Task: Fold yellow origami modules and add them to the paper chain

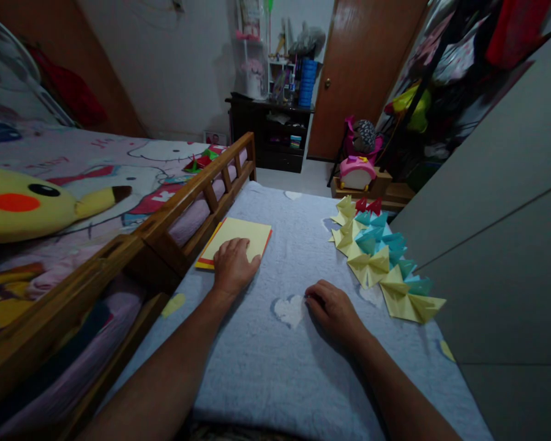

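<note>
My left hand point(235, 264) lies palm down on a small stack of square paper sheets point(252, 229), its fingers resting on the pale yellow top sheet and its thumb apart. Orange and red edges show beneath that sheet. My right hand point(333, 309) rests on the blue bedspread point(275, 361) beside a white heart pattern, its fingers curled in and nothing visible in them. To its right stand rows of folded paper pieces: pale yellow ones point(370, 267), light blue ones point(371, 236) and a few red ones point(368, 206) at the far end.
A wooden bed rail point(197, 190) runs along the left, with a second bed and a yellow plush toy point(27, 205) beyond it. Close on the right is a pale cabinet point(496, 257). A dark cabinet point(269, 131) and a wooden door point(349, 67) stand at the back.
</note>
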`<action>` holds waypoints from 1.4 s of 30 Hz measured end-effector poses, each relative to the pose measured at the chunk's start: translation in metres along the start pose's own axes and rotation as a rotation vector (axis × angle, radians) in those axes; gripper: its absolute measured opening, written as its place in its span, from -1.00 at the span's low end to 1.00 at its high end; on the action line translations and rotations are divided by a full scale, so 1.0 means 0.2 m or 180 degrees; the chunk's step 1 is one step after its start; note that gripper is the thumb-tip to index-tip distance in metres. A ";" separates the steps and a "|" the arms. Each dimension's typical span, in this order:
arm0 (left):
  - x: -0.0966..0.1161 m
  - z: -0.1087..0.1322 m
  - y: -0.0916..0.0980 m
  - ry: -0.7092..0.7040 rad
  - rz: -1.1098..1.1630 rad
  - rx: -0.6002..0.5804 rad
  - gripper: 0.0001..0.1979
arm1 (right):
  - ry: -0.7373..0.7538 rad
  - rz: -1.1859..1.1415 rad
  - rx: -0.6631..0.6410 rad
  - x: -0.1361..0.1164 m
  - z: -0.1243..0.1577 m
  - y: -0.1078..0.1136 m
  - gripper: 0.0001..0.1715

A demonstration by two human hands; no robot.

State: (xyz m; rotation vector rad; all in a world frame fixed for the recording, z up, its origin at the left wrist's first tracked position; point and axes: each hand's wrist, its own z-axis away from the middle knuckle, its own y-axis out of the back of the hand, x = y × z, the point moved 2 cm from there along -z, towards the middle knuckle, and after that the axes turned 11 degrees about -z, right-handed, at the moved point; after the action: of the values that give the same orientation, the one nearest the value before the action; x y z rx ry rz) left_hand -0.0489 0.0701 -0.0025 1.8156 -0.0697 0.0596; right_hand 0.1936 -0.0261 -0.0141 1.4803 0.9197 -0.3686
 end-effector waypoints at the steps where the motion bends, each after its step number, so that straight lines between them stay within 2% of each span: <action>1: 0.00 0.00 0.00 0.0000 0.0004 0.0015 -0.63 | -0.0002 0.0000 -0.0004 0.00 0.00 0.00 -0.87; 6: 0.02 0.00 -0.03 -0.0357 -0.0082 0.0053 -0.54 | -0.0046 -0.0017 -0.0032 -0.01 0.00 0.01 -0.86; 11: 0.04 0.03 -0.07 -0.0579 -0.0307 -0.0190 -0.33 | -0.0035 -0.0036 -0.0094 -0.02 0.00 0.02 -0.86; 17: 0.07 0.05 -0.02 -0.0616 -0.0345 -0.0194 -0.46 | -0.0062 -0.0063 -0.0050 -0.02 0.00 0.01 -0.86; 24: 0.01 -0.01 0.02 -0.0266 0.0317 -0.0204 -0.54 | -0.0039 -0.0062 -0.0060 -0.02 0.01 0.02 -0.86; 29: -0.04 -0.05 0.06 -0.0001 0.0521 -0.0288 -0.78 | -0.0032 -0.0082 -0.0036 -0.02 0.01 0.02 -0.85; 37: -0.06 -0.05 0.09 0.0226 0.0507 -0.0102 -0.73 | -0.0043 -0.0059 -0.0054 -0.02 0.01 0.02 -0.85; 40: -0.06 -0.04 0.09 0.0262 0.0718 0.0217 -0.76 | -0.0035 -0.0044 -0.0071 -0.01 0.01 0.02 -0.86; 42: -0.05 -0.04 0.09 0.0114 0.0840 0.0518 -0.79 | -0.0025 -0.0061 -0.0081 -0.01 0.01 0.01 -0.86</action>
State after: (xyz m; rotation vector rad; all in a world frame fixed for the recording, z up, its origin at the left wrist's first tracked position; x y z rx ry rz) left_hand -0.0608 0.0728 0.0168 1.9576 -0.2861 0.2918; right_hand 0.1949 -0.0281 -0.0115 1.4468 0.9296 -0.3752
